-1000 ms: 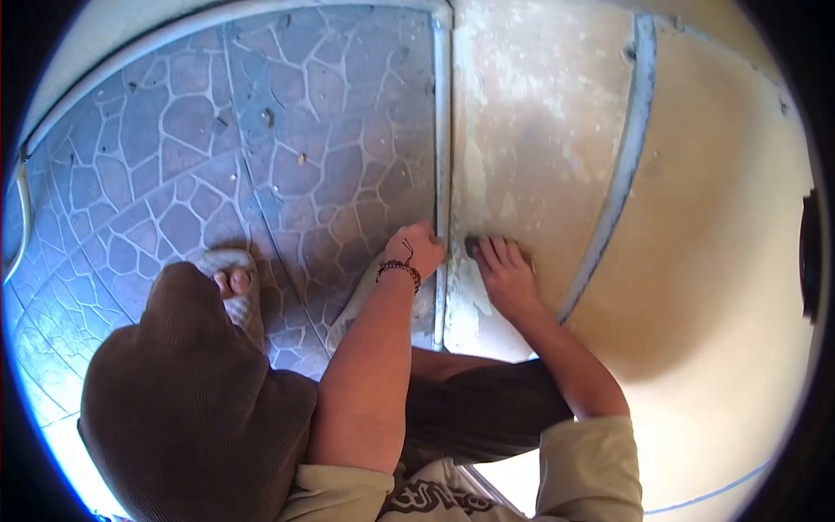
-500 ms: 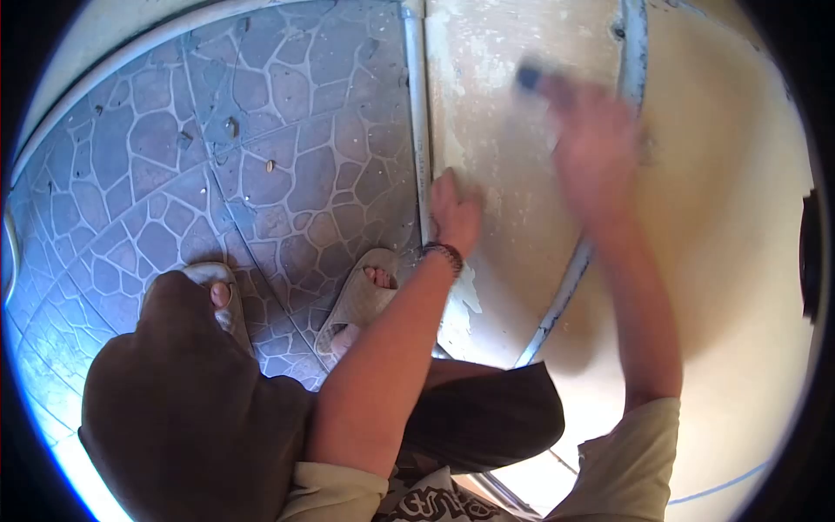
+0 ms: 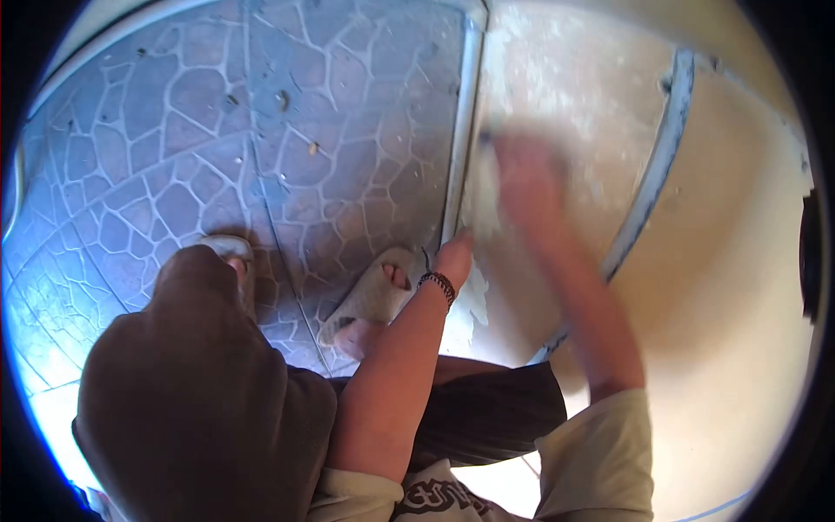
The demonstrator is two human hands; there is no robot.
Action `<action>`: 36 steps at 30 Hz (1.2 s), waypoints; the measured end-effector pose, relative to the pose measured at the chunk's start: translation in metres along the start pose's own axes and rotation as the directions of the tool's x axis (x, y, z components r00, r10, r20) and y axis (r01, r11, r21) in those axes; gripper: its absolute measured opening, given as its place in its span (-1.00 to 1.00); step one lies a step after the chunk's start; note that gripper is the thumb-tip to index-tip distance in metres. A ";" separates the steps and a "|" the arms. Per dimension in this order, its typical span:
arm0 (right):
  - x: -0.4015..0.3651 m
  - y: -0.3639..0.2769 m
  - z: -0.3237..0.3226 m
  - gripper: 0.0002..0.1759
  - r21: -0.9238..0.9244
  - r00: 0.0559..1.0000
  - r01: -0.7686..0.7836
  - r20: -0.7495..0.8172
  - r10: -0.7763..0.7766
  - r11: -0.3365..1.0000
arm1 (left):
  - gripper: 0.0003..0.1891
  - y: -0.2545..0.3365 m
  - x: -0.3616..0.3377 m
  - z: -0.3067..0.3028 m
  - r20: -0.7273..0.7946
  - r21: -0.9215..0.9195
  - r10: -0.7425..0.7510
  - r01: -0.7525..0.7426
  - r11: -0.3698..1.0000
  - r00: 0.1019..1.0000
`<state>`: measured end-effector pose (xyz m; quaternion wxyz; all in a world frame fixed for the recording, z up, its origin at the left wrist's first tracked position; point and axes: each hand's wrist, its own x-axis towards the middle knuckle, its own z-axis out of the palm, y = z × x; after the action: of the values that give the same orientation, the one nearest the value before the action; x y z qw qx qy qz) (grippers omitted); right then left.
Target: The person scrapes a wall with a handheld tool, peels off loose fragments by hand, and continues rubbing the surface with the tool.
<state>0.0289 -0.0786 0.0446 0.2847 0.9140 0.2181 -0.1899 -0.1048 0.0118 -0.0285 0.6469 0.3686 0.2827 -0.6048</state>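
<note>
My right hand (image 3: 532, 178), smeared by motion, is closed round a small tool with a dark end (image 3: 487, 137); its exact kind is too blurred to name. It is over the upper part of the cream wall panel (image 3: 583, 87), where the paint is patchy and flaking. My left hand (image 3: 455, 255), with a braided bracelet (image 3: 439, 285) at the wrist, is low by the panel's edge, close to the pale pipe (image 3: 463, 122). Its fingers are mostly hidden, so their shape does not show.
A curved blue-grey metal bar (image 3: 657, 178) crosses the panel. Stone-patterned floor tiles (image 3: 200, 96) with scattered crumbs lie to the left. My sandalled foot (image 3: 370, 300) and dark-clothed knee (image 3: 191, 374) are close by.
My right hand has swept left and down across the panel with the tool, toward the pipe. My left hand has shifted down slightly, its fingers less visible. The whole view has tilted somewhat.
</note>
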 end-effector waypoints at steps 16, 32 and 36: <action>0.037 0.021 -0.018 -0.71 -0.079 0.973 0.179 0.163 -0.165 0.981 | -0.74 0.007 0.023 -0.035 -0.136 0.635 0.081 0.024 0.772 0.987; 0.015 0.014 -0.005 -0.62 -0.073 0.953 0.240 0.209 -0.220 0.968 | -0.66 0.069 0.011 -0.047 -0.280 0.405 0.128 -0.004 0.914 0.952; 0.028 0.022 -0.027 -0.59 0.143 0.936 0.190 0.274 -0.223 0.971 | -0.66 0.080 -0.002 -0.053 -0.329 0.280 0.145 -0.050 0.959 0.933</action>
<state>0.0695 -0.0707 0.0618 0.2389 0.8634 0.2579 -0.3619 -0.0219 0.0555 -0.0464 0.5607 0.5668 0.2891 -0.5299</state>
